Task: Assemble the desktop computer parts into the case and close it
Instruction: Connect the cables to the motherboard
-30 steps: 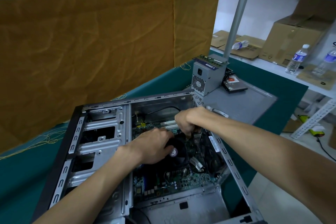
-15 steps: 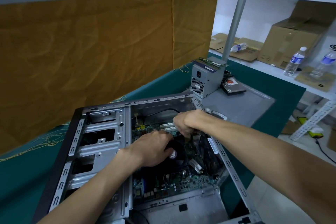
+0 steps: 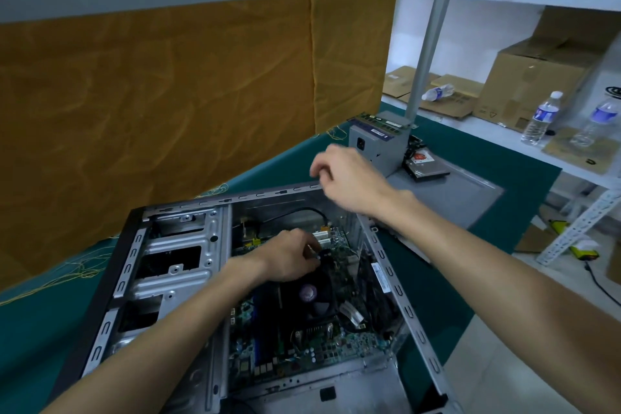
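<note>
The open case lay on its side on the green tabletop, near the edge closest to me, its side panel flat beyond it toward the far right corner. The left hand was down inside, fingertips pinched on something small at the black fan cooler; what it was I could not tell. The right hand hung above the case's far rim, fingers loosely curled, holding nothing. The power supply stood on that panel with a hard drive beside it, both not yet fitted. I judged the risks plain: a forearm could drag across the motherboard and snag a cable, and a careless reach might topple the power supply onto the drive.
</note>
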### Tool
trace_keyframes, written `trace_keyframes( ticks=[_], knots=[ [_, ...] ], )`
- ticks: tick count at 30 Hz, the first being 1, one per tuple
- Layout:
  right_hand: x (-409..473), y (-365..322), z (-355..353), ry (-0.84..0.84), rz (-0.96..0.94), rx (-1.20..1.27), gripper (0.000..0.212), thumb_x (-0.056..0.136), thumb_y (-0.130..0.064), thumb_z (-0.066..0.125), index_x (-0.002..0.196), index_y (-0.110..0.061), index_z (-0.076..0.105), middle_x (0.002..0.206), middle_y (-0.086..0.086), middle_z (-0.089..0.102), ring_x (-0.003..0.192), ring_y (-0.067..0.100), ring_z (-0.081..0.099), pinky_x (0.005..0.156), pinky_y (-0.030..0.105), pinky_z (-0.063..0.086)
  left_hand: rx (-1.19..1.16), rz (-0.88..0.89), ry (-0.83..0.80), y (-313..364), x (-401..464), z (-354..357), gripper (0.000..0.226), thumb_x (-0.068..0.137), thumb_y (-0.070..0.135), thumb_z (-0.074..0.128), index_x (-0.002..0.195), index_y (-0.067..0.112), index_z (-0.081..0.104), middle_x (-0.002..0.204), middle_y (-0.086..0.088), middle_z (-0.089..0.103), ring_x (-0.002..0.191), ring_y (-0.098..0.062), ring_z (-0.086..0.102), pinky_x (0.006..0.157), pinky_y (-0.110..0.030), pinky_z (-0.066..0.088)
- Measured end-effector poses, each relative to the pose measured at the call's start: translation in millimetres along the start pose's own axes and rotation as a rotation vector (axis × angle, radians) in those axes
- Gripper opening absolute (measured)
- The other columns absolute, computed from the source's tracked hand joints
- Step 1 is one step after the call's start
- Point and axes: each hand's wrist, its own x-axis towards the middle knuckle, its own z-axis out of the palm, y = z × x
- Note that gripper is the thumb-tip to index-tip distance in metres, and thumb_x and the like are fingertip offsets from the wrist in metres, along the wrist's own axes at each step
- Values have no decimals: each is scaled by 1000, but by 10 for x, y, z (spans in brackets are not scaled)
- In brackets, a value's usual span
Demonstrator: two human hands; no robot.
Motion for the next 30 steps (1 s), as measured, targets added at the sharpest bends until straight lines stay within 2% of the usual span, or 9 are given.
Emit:
trace_keyframes(
  ticks=[2,4,5,7,9,11,16,24,30],
  knots=[
    [48,162,-18,80,114,13,24,102,-13,53,122,-14,67,122,5,57,108,20,58,92,35,49,-15,23,-71,62,151,-42,30,94,32,67,122,23,72,113,0,74,102,-16,68,87,-27,53],
    [48,283,62,-20,207,29,31,105,-22,52,133,-12,59,133,9,54,118,25,56,103,43,47,-4,40,-111,125,290,-99,28,95,32,65,121,24,74,116,2,73,104,-15,67,90,-26,52],
    [38,323,117,-72,220,38,31,107,-26,49,132,-11,59,133,10,55,119,26,56,104,45,46,-1,42,-129,148,349,-123,27,96,33,65,120,24,74,117,2,73,105,-15,66,91,-28,52],
    [12,371,221,-109,237,75,28,109,-31,42,106,-15,65,109,8,65,103,28,60,91,45,49,-17,34,-181,171,441,-138,28,94,33,68,120,23,74,116,3,73,103,-14,67,91,-30,54],
    [3,414,284,-71,270,129,39,109,-34,39,76,-20,54,77,4,61,78,29,59,72,43,48,5,42,-196,177,515,-98,27,90,30,74,116,22,76,111,4,74,99,-12,67,88,-27,54],
    [19,432,314,-46,277,134,43,109,-36,38,70,-22,48,70,2,57,72,28,58,66,42,46,51,61,-197,184,569,-29,20,88,25,78,107,21,79,104,5,76,94,-9,67,86,-26,54],
    [72,467,371,-13,276,111,41,107,-36,39,69,-24,47,70,-1,54,75,29,56,65,37,38,101,85,-127,193,692,54,10,82,24,85,89,20,81,87,7,78,82,-7,70,82,-29,58],
    [79,497,431,8,262,101,36,108,-37,38,79,-20,51,74,3,58,74,29,58,64,37,40,101,62,-125,195,760,147,11,79,22,87,75,21,76,73,12,71,69,-2,63,75,-25,57],
    [77,494,482,8,274,84,36,108,-38,36,91,-13,57,80,6,61,76,30,60,65,39,43,81,41,-127,196,759,166,20,79,20,86,69,24,70,77,7,73,67,-3,62,71,-24,55]
  ],
)
